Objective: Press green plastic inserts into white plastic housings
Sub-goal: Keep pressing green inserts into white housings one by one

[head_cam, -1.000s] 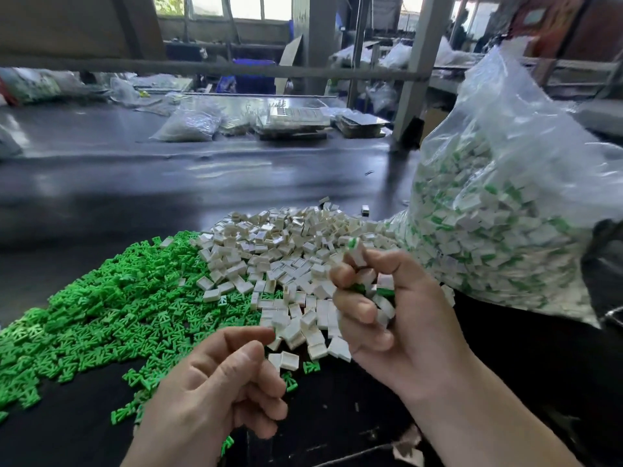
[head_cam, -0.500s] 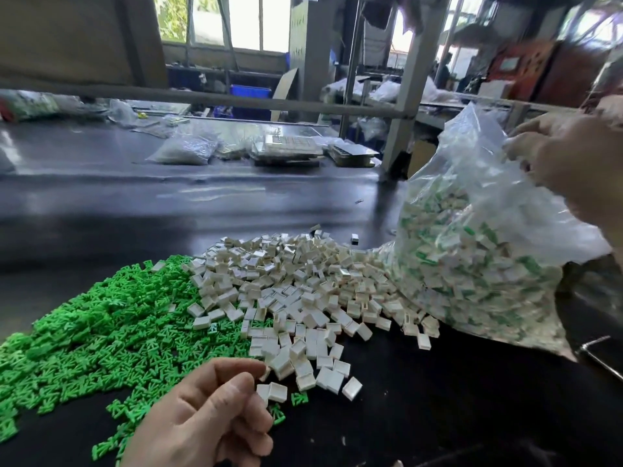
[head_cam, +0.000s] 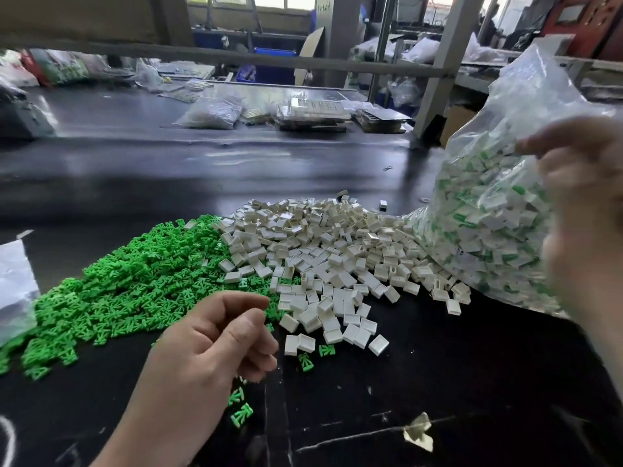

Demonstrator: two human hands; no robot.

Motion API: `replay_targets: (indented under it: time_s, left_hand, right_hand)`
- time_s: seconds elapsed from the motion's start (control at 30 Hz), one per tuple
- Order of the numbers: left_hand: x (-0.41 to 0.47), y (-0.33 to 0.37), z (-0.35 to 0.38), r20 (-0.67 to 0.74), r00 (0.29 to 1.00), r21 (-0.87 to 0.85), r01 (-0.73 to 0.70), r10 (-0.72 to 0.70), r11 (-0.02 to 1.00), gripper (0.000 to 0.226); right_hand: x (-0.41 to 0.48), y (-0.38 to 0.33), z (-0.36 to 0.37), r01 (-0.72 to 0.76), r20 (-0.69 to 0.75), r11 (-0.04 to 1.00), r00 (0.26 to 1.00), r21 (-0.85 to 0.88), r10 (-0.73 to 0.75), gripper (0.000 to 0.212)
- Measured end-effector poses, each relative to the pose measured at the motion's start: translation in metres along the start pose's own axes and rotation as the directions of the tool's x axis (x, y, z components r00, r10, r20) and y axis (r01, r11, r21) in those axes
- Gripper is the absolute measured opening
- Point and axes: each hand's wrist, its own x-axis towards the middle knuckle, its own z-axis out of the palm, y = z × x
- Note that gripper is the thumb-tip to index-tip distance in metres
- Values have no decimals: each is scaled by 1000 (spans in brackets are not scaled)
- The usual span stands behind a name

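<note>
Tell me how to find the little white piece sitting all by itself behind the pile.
Find the big clear bag on the right of the black table. Left of it spreads the heap of white housings. Just past the heap's far edge, toward the bag, one small piece sits alone on bare table, touching nothing, unlike its heaped neighbours.

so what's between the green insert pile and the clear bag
In the head view, a heap of loose white housings fills that stretch, touching both.

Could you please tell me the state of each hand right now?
Left hand: fingers curled, contents hidden; cannot tell.
Right hand: blurred by the bag; cannot tell.
</note>
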Motion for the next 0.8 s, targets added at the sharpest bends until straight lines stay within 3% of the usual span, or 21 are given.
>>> replay_targets:
  time_s: [0.07, 0.1, 0.17, 0.27, 0.33, 0.43, 0.5, 0.53, 0.67, 0.8]
  left_hand:
    - [3, 3, -14, -74, 996, 127, -36, 46, 991, 15]
    - [4, 4, -23, -90, 994, 227, -46, 68, 973, 18]
    - [4, 5, -44, -23, 996, 508, -59, 81, 860, 44]
    - [-15, -6, -73, 115, 993, 818, -74, -37, 570, 100]
    - [-33, -20, -83, 161, 978, 873, -80, -130, 482, 127]
    - [-48, -41, -82, 295, 931, 927, -225, -216, 300, 133]
    - [-42, -43, -73, 264, 933, 953, -214, -245, 213, 134]
    - [-39, -46, -71, 234, 953, 955, -188, -191, 232, 131]
    - [-18, -47, -63, 194, 950, 962, -135, -245, 238, 114]
    - [-1, -47, -37, 141, 974, 955, -87, -178, 282, 106]
  right_hand:
    - [-28, -12, 23, 85, 237, 994, 969, -69, -67, 32]
    - [-49, -13, 35, 126, 407, 989, 910, -82, -82, 43]
    - [-84, -21, 54, 129, 721, 983, 693, -127, 2, 72]
    - [-112, -13, 63, 209, 896, 951, 427, -227, 120, 93]
    - [-123, -11, 66, 251, 907, 944, 409, -214, 97, 99]
    - [-133, -12, 78, 336, 907, 911, 413, -239, 85, 102]
    - [-128, -8, 87, 334, 884, 893, 448, -303, 132, 105]
    - [-123, -6, 92, 319, 870, 885, 464, -339, 166, 106]
    - [-104, 8, 112, 217, 827, 873, 479, -438, 295, 109]
    - [-106, 0, 130, 170, 823, 904, 502, -393, 264, 97]
